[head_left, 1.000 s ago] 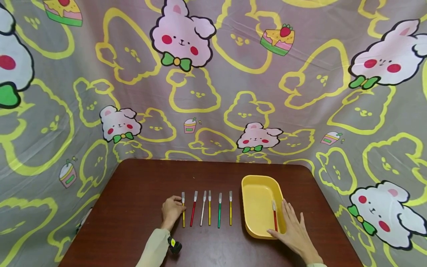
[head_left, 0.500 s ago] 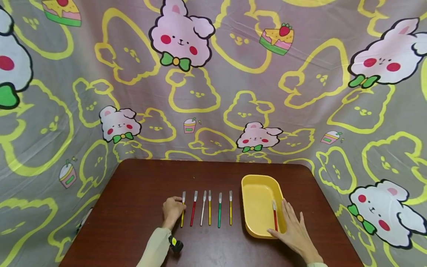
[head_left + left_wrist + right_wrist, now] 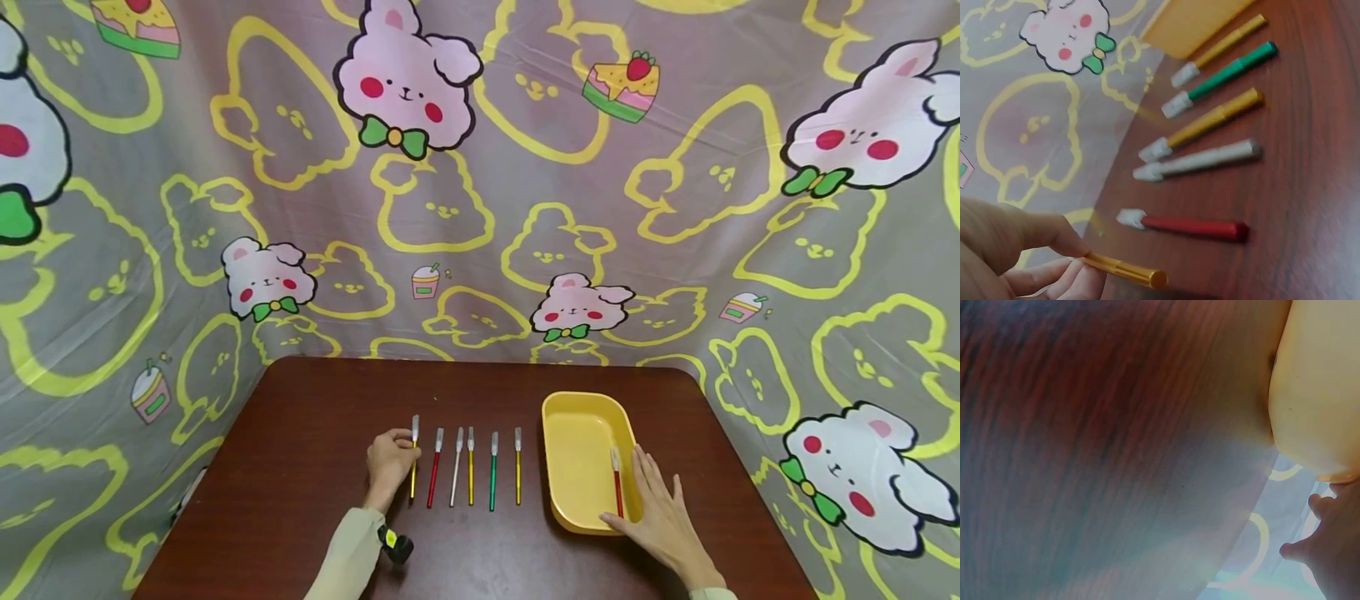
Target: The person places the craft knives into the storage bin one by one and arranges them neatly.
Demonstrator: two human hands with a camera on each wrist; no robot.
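My left hand (image 3: 390, 462) pinches a gold craft knife (image 3: 1125, 270) between thumb and fingers, its clear-capped end pointing away from me. It appears raised off the table in the left wrist view. To its right lie a red craft knife (image 3: 433, 479), a silver one (image 3: 455, 479), a gold one (image 3: 471, 479), a green one (image 3: 492, 479) and another gold one (image 3: 518, 479), all capped. A yellow plastic tray (image 3: 548, 467) holds one red craft knife (image 3: 618, 492). My right hand (image 3: 663, 512) rests on the tray's right rim with fingers extended.
The dark wooden table (image 3: 315, 417) carries the row of knives left of the tray. A patterned cloth (image 3: 480, 183) hangs behind and at both sides of the table. A black device (image 3: 396, 546) is strapped to my left wrist.
The gold knife in my left hand has tilted and then risen slightly, shifting a little away from me. My right hand and the tray stay put.
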